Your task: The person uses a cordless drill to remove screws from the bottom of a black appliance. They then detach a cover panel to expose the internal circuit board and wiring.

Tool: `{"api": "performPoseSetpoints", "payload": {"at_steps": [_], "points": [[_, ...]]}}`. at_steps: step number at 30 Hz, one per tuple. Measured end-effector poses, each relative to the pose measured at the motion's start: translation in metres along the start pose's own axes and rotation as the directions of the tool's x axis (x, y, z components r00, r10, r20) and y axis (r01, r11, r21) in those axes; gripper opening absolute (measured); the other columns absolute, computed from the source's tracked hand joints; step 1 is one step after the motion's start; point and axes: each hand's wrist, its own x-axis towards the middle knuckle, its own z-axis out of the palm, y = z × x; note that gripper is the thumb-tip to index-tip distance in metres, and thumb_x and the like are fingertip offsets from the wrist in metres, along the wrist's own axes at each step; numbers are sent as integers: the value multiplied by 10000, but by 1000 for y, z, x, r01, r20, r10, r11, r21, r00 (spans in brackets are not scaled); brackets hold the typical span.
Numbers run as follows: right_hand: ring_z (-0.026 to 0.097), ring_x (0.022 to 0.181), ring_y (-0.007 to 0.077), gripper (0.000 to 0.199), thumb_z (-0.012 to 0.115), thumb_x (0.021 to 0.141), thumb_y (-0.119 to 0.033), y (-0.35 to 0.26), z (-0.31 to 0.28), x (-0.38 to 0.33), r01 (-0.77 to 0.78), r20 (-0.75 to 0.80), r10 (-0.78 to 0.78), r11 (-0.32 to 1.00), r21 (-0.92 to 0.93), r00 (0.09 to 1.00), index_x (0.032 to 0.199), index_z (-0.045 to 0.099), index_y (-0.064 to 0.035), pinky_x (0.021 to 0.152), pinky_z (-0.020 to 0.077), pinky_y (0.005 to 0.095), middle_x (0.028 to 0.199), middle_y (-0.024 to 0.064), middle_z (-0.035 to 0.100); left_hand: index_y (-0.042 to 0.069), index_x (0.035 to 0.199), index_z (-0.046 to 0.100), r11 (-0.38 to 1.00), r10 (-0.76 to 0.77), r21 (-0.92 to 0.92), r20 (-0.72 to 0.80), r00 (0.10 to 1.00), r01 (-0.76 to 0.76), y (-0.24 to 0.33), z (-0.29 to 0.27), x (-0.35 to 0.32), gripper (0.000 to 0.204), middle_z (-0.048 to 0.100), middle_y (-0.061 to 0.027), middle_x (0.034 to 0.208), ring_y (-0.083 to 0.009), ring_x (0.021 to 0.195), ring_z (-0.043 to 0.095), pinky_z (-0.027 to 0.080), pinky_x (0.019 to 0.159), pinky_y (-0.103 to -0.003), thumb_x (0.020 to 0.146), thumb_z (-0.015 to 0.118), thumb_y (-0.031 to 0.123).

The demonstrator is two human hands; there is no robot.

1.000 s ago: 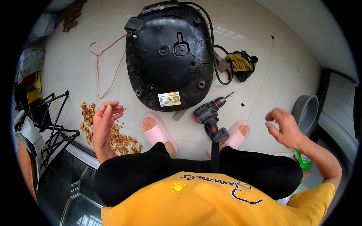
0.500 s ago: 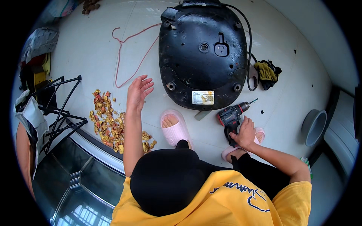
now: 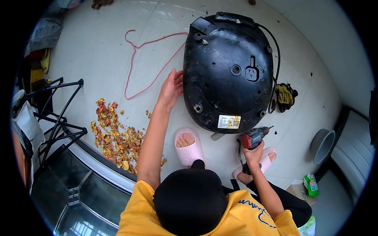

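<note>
A large black rounded appliance [image 3: 224, 96] lies on the tiled floor with its underside up, showing feet, a recessed socket and a label. Against its left edge is my left hand [image 3: 171, 89], fingers stretched towards the side and the thumb up; the fingertips are partly hidden at the edge. Below the appliance's near right side, my right hand [image 3: 254, 154] is wrapped round the handle of a black and red cordless drill [image 3: 253, 138]. The drill's bit points up and to the right, away from me.
A pink wire hanger [image 3: 136, 47] lies left of the appliance. Dried peel pieces [image 3: 118, 137] are scattered near the door track. A black folding frame [image 3: 59, 114] stands at left. Gloves [image 3: 286, 96] lie right of the appliance, and a grey basin [image 3: 323, 146] is further right.
My left hand has come to the appliance's left edge. My right hand has closed round the drill's handle and turned the drill slightly. The whole view has shifted.
</note>
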Motion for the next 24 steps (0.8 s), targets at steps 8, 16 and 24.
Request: {"api": "performPoseSetpoints", "payload": {"at_steps": [8, 16, 24], "points": [[564, 734, 115, 472, 717, 663, 28, -21, -131, -34, -183, -47, 200, 953, 242, 979, 1084, 511, -24, 638, 475, 252, 836, 13, 550, -9, 1280, 453, 959, -26, -281, 82, 996, 48, -7, 8, 6, 600, 540, -119, 1209, -206, 1109, 508, 410, 961, -346, 993, 267, 484], [611, 655, 160, 822, 765, 659, -185, -180, -189, -49, -70, 395, -288, 726, 684, 872, 1315, 335, 60, 430, 491, 199, 968, 139, 538, -24, 1234, 487, 898, -38, -439, -18, 999, 26, -22, 45, -21, 504, 575, -150, 1192, -245, 1074, 569, 464, 946, -377, 1018, 273, 377], [632, 668, 163, 392, 553, 723, -32, -240, -155, -23, 40, 763, -209, 971, 235, 611, 1114, 588, -35, 645, 520, 296, 1023, 103, 652, -28, 1206, 497, 934, 2, -349, -206, 979, -75, -47, 51, -25, 525, 602, -139, 1125, -223, 1007, 590, 473, 899, -347, 1014, 280, 410]]}}
